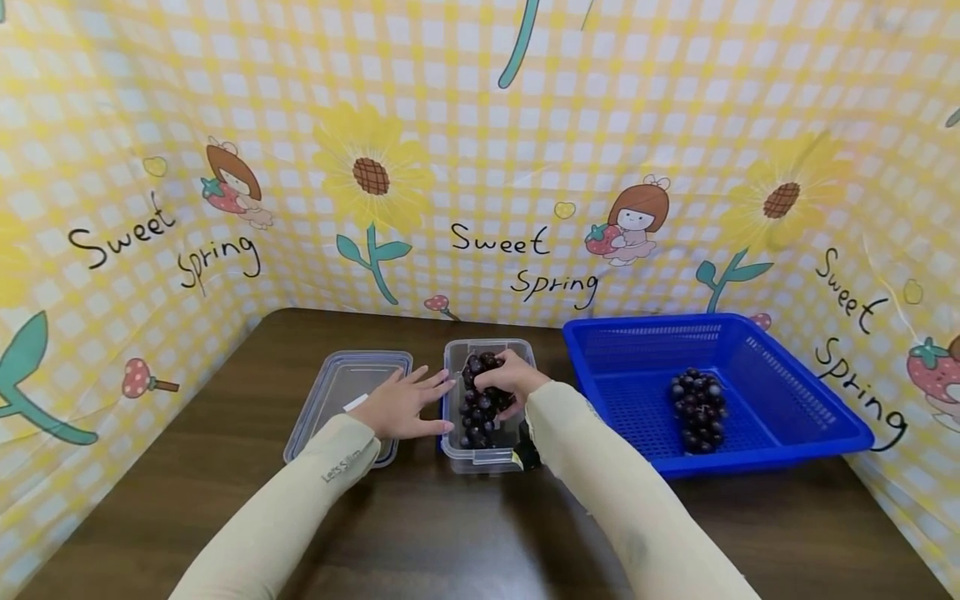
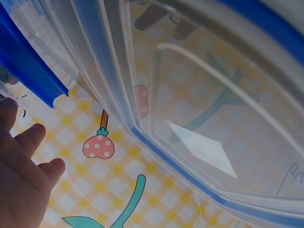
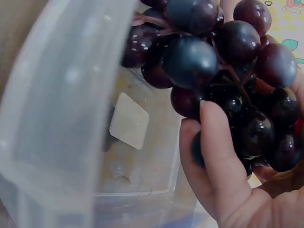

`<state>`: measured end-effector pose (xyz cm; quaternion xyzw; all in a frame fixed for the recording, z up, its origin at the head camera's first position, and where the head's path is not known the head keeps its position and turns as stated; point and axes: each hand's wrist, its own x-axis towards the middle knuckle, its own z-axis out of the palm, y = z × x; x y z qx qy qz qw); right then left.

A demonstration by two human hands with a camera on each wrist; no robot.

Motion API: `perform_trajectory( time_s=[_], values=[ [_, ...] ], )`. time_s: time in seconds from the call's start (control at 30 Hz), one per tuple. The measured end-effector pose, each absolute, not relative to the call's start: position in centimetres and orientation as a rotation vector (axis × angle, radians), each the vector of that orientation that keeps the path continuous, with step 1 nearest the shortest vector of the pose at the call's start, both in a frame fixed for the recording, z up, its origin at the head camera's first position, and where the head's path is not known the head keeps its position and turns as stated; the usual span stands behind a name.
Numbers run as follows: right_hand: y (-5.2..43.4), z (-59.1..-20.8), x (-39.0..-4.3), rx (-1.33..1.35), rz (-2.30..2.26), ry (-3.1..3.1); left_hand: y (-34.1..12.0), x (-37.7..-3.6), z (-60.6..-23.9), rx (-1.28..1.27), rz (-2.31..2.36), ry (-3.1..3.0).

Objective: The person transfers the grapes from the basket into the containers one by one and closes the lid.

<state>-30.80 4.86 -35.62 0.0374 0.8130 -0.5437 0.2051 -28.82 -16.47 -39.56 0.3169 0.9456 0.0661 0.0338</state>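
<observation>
You were at the placing step: your right hand curled round a bunch of dark purple grapes and held it inside the clear rectangular plastic container at the middle of the brown bench. Your left hand, fingers straight, steadied that container's side. The next move seemingly called for a gentle release. The grapes looked round, glossy and tightly clustered.

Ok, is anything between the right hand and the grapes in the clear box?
No. The right hand already grips the grapes inside the open clear box. The lid lies off to the left under the left hand, out of the way.
</observation>
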Motion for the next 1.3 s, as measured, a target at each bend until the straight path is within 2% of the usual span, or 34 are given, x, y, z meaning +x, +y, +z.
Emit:
perform_trajectory(
  time_s=[0.87, 1.07, 1.3],
  values=[
    [4.0, -36.9, -29.8, 0.082, -1.35, 2.338, -16.6, -28.4, -39.3, 0.967, 0.173, 2.886],
    [5.3, -34.8, -30.5, 0.087, -1.287, 2.282, -16.5, -28.6, -39.2, 0.983, 0.169, 2.895],
    [8.8, -30.6, -32.8, 0.015, -1.153, 2.29, -16.4, -28.6, -39.3, 0.963, 0.16, 2.888]
  ],
)
